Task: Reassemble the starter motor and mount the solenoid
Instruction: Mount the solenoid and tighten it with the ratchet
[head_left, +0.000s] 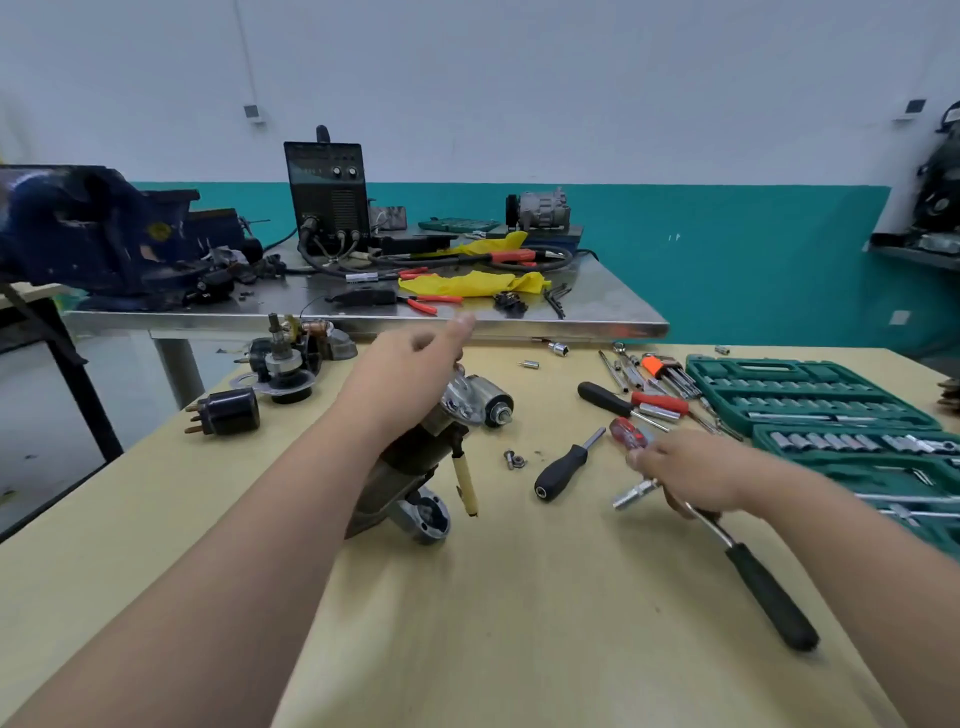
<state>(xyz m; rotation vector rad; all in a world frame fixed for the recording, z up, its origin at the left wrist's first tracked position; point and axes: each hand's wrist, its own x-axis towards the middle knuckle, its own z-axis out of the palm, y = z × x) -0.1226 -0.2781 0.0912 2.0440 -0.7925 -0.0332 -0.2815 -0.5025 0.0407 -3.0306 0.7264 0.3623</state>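
Observation:
The starter motor (415, 483) lies tilted on the wooden table, its drive housing toward me and a cream-sleeved lead hanging beside it. My left hand (410, 364) rests on its upper end, where a metal bracket and a black cylindrical part (493, 402) stick out. My right hand (691, 473) covers the head of a ratchet wrench (769, 592) with a black handle; a socket extension pokes out to the left. A black solenoid (228, 411) with copper terminals lies at the far left. Two small nuts (513, 459) lie near the motor.
A black-handled driver (569, 465), a red-handled screwdriver (627, 432) and more drivers and hex keys (660, 371) lie mid-table. An open green socket set case (810, 395) fills the right. Loose starter parts (291, 358) sit at the back left. A steel bench (363, 312) stands behind.

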